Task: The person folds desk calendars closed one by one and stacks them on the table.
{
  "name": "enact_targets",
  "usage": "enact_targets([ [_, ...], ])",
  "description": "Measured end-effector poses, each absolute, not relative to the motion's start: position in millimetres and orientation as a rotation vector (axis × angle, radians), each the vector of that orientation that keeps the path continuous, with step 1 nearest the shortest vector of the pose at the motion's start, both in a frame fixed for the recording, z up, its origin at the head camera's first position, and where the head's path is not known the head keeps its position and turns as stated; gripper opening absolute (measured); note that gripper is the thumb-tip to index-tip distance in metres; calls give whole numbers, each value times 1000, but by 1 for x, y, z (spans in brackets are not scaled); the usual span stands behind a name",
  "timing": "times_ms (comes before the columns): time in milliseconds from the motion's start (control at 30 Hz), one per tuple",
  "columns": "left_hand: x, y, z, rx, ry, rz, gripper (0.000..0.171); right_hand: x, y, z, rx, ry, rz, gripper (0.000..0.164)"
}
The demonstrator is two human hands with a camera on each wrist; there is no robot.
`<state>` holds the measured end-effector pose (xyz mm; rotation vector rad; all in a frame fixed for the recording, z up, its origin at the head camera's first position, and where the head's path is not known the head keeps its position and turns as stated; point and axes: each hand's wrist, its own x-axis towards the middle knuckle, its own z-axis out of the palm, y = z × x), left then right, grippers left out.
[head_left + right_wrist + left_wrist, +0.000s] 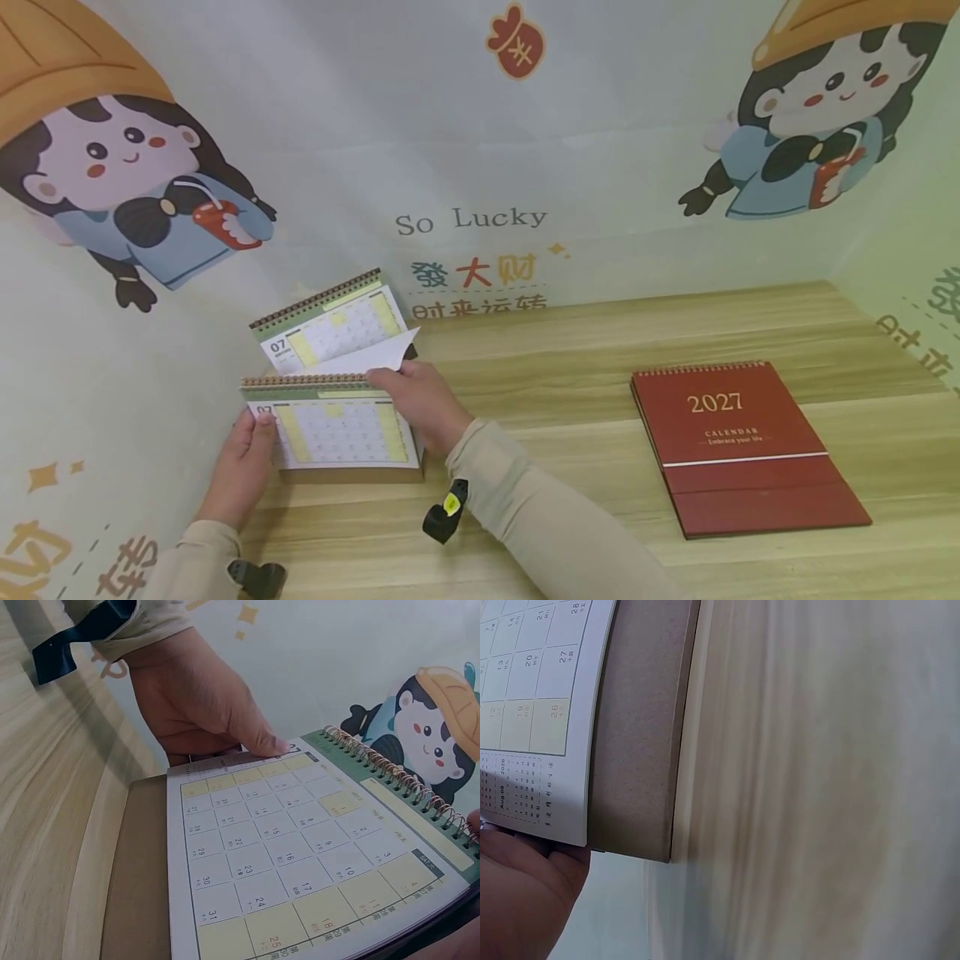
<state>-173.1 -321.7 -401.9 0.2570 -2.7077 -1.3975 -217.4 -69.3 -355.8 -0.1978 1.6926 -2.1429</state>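
A green-topped spiral desk calendar with a July page stands on its brown cardboard base. My left hand grips its left edge, thumb on the front of the page, as the right wrist view also shows. With my right hand I hold its upper right corner, thumb at the spiral binding and the other fingers hidden behind. Behind the binding, a blank white sheet slants up beside my right hand. A second, similar calendar leans further back, its lower part covered.
A red 2027 calendar lies on the wood-grain table to the right. A printed cloth wall with cartoon figures rises along the back and left side, close behind the second calendar.
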Motion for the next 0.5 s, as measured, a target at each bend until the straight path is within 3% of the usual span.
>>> enact_targets([
  [500, -174, -322, -402, 227, -2688, -1416, 66, -218, -68, -359, -204, 1707, -2139, 25],
])
